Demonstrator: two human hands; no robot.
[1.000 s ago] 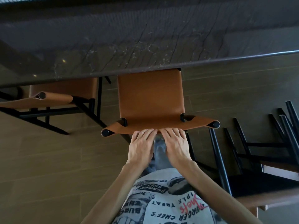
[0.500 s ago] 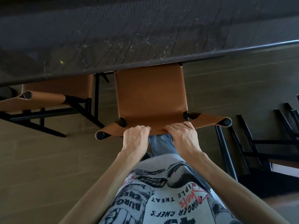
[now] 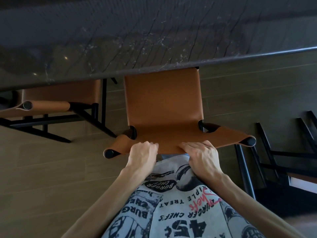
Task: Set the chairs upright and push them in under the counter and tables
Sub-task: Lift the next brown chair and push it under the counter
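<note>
Upright tan leather chair with black tube frame (image 3: 163, 107) at centre, seat partly under near edge of dark marble tabletop (image 3: 137, 40). Gripping top edge of its backrest: left hand (image 3: 143, 155) and right hand (image 3: 202, 158), side by side, fingers of both curled over the leather. At left, second tan leather chair (image 3: 60, 95), seat mostly under tabletop. At right, black-framed chair (image 3: 283, 157) tipped over on wood plank floor (image 3: 42, 169), apart from the others

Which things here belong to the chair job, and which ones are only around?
Job:
- middle chair, gripped at its backrest by left hand and right hand
- counter
- left chair, partly under it
- overturned chair on the right

Only around:
- printed shirt
- floor
</note>
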